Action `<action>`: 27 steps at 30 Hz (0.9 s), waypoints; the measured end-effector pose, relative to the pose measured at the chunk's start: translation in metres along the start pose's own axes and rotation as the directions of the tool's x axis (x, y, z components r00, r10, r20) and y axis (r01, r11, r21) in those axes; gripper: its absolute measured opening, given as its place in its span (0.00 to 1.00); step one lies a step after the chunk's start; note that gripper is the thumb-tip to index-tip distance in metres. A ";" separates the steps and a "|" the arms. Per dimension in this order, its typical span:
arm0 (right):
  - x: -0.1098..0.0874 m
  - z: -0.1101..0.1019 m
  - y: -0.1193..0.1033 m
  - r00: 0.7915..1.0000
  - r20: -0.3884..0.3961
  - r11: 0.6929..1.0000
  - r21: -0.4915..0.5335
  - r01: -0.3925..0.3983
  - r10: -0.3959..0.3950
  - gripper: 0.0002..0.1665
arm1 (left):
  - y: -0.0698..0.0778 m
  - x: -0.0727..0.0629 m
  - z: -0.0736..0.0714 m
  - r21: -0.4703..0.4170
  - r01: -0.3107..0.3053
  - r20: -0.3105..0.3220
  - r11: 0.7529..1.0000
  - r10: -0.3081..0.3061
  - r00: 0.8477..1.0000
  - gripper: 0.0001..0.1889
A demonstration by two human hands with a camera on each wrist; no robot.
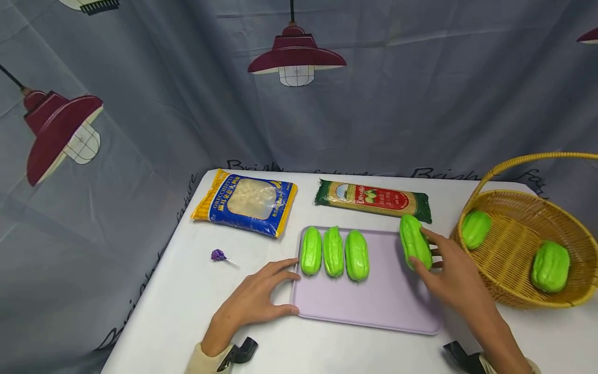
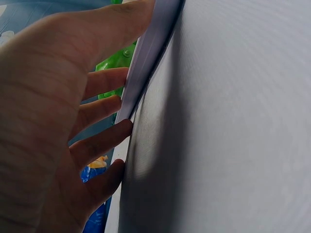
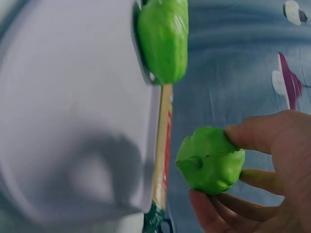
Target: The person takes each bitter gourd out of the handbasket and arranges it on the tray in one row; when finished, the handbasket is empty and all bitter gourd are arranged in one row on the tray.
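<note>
My right hand [image 1: 455, 272] holds a bright green, ridged, elongated vegetable [image 1: 415, 242] above the right part of a lilac tray [image 1: 374, 311]. In the right wrist view, thumb and fingers pinch this green vegetable [image 3: 210, 160], whose stubby end faces the camera. Three similar green vegetables [image 1: 333, 252] lie side by side on the tray's left half. At the tray's left edge, my left hand [image 1: 257, 298] touches the rim with spread, fairly straight fingers and thumb. The left wrist view shows those fingertips against the tray edge [image 2: 141, 63].
A yellow wicker basket [image 1: 495, 288] with a tall handle stands at right, two green vegetables [image 1: 551, 266] inside. Behind the tray lie a blue-and-yellow orecchiette bag [image 1: 249, 200] and a long green-and-red pasta packet [image 1: 374, 200]. A purple lollipop [image 1: 218, 255] lies left of the tray.
</note>
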State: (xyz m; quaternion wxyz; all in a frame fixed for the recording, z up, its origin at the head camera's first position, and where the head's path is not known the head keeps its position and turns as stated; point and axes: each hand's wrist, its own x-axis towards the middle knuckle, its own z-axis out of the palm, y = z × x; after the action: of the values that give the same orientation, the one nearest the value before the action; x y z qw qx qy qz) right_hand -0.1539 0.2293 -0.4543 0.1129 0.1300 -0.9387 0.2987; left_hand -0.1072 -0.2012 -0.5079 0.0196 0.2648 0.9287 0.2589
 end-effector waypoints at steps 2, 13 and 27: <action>0.001 0.007 -0.005 1.000 0.012 1.000 0.004 0.008 -0.009 0.46 | -0.001 0.001 -0.002 -0.003 0.007 0.002 1.000 -0.007 1.000 0.34; 0.001 0.029 -0.017 0.984 0.174 0.999 0.012 -0.036 0.033 0.45 | -0.002 0.002 -0.001 -0.016 0.016 0.011 1.000 -0.015 1.000 0.34; 0.002 0.044 -0.023 0.979 0.201 0.999 0.028 -0.023 0.017 0.45 | 0.000 0.002 -0.001 0.005 0.006 0.007 1.000 -0.006 1.000 0.34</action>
State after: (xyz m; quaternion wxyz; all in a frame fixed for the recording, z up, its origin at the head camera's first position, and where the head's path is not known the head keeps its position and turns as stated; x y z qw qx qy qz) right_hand -0.1542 0.1848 -0.4770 0.0129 0.1519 -0.9420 0.2991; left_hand -0.1096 -0.2007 -0.5069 0.0229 0.2630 0.9301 0.2554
